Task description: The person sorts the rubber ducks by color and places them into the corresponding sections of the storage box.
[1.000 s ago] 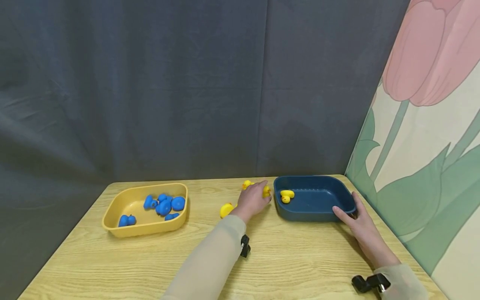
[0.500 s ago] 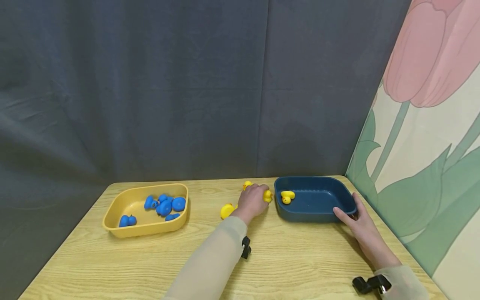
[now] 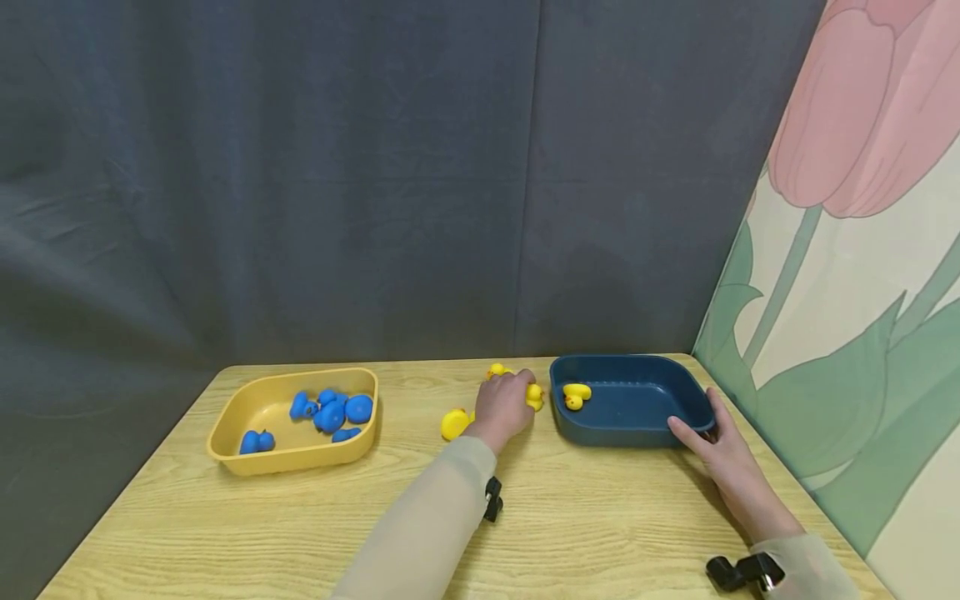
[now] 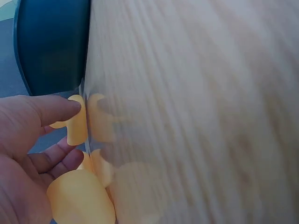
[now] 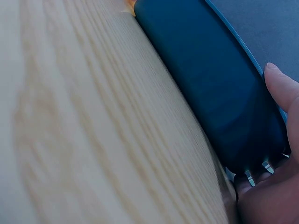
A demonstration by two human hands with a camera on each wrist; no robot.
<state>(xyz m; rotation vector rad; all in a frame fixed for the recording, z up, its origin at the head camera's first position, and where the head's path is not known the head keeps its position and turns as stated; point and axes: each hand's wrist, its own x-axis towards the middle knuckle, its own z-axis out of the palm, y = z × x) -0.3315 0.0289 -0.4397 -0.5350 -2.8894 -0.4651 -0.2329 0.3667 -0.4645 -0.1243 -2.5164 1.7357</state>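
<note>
My left hand [image 3: 513, 399] lies on the wooden table just left of the dark blue tray [image 3: 637, 433]. Its thumb and fingers curl round a small yellow duck [image 3: 535, 396]. In the left wrist view the thumb presses that duck [image 4: 77, 122], and another yellow duck [image 4: 80, 201] sits by the palm. One more yellow duck [image 3: 495, 370] peeks out behind the hand, and a third [image 3: 453, 423] lies to its left. A yellow duck [image 3: 575, 395] rests inside the blue tray. My right hand [image 3: 701, 433] grips the tray's near right corner, thumb [image 5: 281, 87] on the rim.
A yellow tray [image 3: 225, 448] holding several blue ducks [image 3: 330, 412] stands at the table's left. A dark curtain hangs behind the table, and a tulip-printed panel [image 3: 847, 317] walls off the right side. Bare wood [image 3: 600, 525] stretches along the front.
The left hand's fingers, stretched toward the yellow duck a second ago, have curled round it. The right hand and both trays have stayed in place.
</note>
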